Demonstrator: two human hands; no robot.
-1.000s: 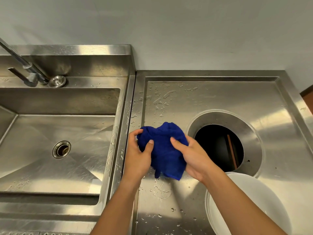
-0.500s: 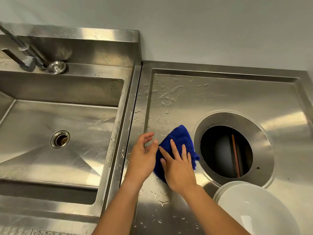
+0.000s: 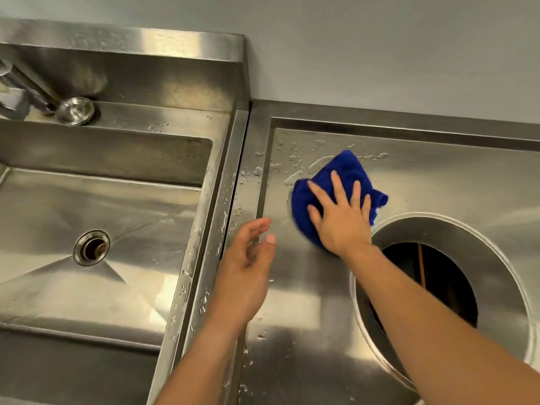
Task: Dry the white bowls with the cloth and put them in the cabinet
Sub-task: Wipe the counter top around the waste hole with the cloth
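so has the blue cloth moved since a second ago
Yes. The blue cloth was level with the left rim of the round hole; now it lies beyond the hole's upper-left edge, nearer the back wall, flat under the right hand.

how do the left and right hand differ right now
The right hand lies flat with fingers spread, pressing the blue cloth onto the wet counter; the left hand holds nothing, its fingers loosely curved. The right hand is farther from the person, beside the round hole; the left hand is nearer, by the sink edge. Both are bare.
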